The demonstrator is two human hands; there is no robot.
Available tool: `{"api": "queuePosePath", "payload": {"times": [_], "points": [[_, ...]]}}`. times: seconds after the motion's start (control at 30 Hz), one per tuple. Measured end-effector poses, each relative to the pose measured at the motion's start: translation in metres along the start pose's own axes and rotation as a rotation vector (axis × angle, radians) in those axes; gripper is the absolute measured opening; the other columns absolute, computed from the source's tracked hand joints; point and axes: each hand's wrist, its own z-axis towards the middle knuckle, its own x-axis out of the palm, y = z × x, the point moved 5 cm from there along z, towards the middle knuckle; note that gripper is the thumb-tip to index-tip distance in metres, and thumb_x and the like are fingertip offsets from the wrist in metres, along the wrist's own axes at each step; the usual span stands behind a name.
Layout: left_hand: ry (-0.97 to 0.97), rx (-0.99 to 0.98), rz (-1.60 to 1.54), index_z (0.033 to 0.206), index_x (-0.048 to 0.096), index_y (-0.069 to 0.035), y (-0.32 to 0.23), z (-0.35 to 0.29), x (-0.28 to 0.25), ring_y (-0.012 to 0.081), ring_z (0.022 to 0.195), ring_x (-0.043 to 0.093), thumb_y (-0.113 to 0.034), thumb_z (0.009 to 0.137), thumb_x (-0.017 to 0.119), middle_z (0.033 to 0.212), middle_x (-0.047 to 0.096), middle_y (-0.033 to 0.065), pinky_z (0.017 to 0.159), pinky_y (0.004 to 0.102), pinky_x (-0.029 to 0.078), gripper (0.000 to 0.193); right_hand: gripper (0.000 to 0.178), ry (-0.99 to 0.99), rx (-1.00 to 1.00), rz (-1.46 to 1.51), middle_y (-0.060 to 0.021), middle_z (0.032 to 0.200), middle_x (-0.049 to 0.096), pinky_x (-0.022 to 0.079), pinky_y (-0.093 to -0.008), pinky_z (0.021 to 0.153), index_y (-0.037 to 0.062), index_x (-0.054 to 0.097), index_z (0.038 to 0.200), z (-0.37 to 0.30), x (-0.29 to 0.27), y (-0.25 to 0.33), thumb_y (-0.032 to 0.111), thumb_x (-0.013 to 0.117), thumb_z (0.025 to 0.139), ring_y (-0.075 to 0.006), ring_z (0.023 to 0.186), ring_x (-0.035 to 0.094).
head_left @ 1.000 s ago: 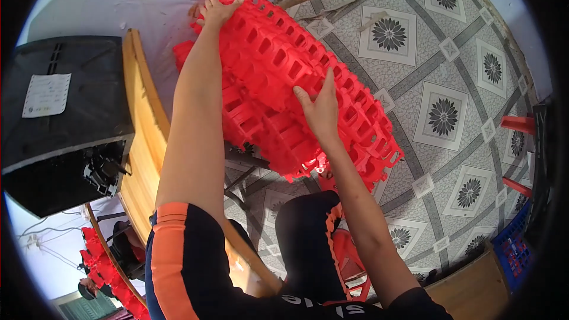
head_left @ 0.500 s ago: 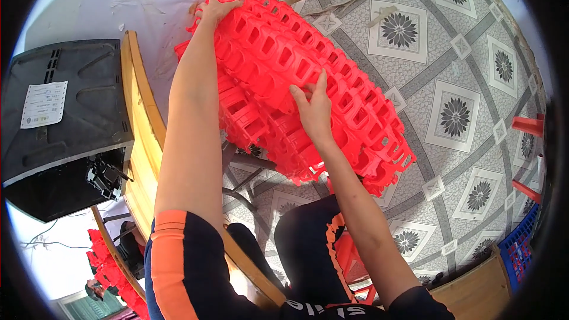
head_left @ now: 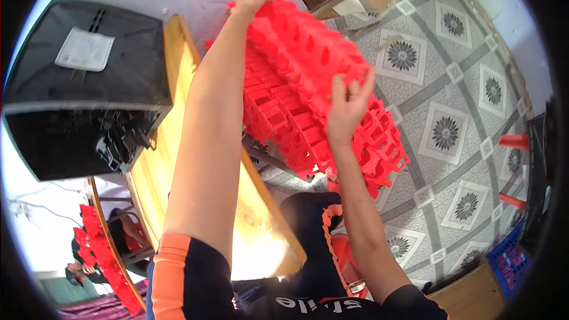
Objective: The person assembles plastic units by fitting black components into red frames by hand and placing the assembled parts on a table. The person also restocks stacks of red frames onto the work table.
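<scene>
A bundle of bright red moulded plastic strips with rows of openings (head_left: pixel 278 112) lies in front of me, slanting from far left to near right. My left hand (head_left: pixel 252 5) is closed on the far left end of the uppermost red plastic strip (head_left: pixel 305 41). That strip is lifted at an angle above the others. My right hand (head_left: pixel 348 104) is at its right end, thumb and fingers bent round the edge; the fingertips are partly hidden. What supports the lower strips is mostly covered.
Left of me is a yellow wooden table (head_left: pixel 184 71) carrying a black open-fronted box (head_left: pixel 112 86) with a paper label and dark parts inside. Farther off, a person (head_left: pixel 77 269) is by more red pieces (head_left: pixel 109 261). At right stands a blue basket (head_left: pixel 510 261) above patterned floor tiles (head_left: pixel 444 130).
The uppermost strip has risen and tilted away from the others, held between both hands. My right hand has shifted right along it. The whole view has swung slightly.
</scene>
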Motion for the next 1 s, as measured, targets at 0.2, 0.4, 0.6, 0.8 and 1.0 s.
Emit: {"api": "queuePosePath", "payload": {"times": [0.2,0.4,0.6,0.8,1.0], "points": [[0.199,0.475,-0.594,0.123,0.055,-0.004,-0.161,-0.149,-0.085,0.0279,0.102,0.062,-0.036,0.081,0.069,0.113,0.064,0.0138,0.087,0.0403,0.050,0.055,0.071,-0.020,-0.252,-0.104,-0.0105,0.125,0.060,0.049,-0.0191,0.070,0.0004,0.031,0.149,-0.045,-0.013,0.212,-0.004,0.066,0.088,-0.0078,0.094,0.057],[-0.272,0.473,0.014,0.130,0.053,-0.016,-0.217,-0.456,-0.287,0.0393,0.123,0.052,-0.057,0.077,0.069,0.125,0.060,0.0247,0.104,0.0479,0.040,0.069,0.048,0.014,-0.497,-0.132,-0.0084,0.088,0.065,0.043,-0.0183,0.056,-0.0110,0.047,0.132,-0.124,-0.080,0.369,-0.003,0.062,0.088,-0.0071,0.061,0.050],[-0.716,0.173,0.452,0.117,0.062,0.005,-0.007,-0.624,-0.411,0.0144,0.089,0.065,-0.035,0.082,0.078,0.100,0.070,0.0104,0.079,0.0286,0.051,0.055,0.034,0.517,0.184,-0.025,0.0013,0.079,0.060,0.034,-0.0163,0.049,-0.0032,0.058,0.119,-0.209,0.001,0.315,0.001,0.065,0.086,-0.0023,0.057,0.046],[-0.530,-0.577,0.509,0.120,0.065,-0.019,0.188,-0.656,-0.446,0.0368,0.123,0.047,-0.061,0.075,0.071,0.119,0.066,0.0096,0.097,0.0562,0.028,0.062,0.034,0.918,0.471,-0.044,0.0025,0.075,0.059,0.034,-0.0170,0.049,-0.0006,0.059,0.116,-0.299,0.087,0.185,0.006,0.069,0.085,-0.0029,0.055,0.049],[-0.473,-0.503,0.594,0.121,0.064,-0.019,0.259,-0.630,-0.460,0.0396,0.119,0.049,-0.062,0.077,0.067,0.121,0.065,0.0111,0.094,0.0559,0.033,0.061,0.043,1.012,0.629,-0.156,-0.0019,0.083,0.062,0.042,-0.0201,0.055,-0.0076,0.055,0.121,-0.293,0.130,0.111,0.015,0.070,0.089,-0.0058,0.065,0.055]]}}
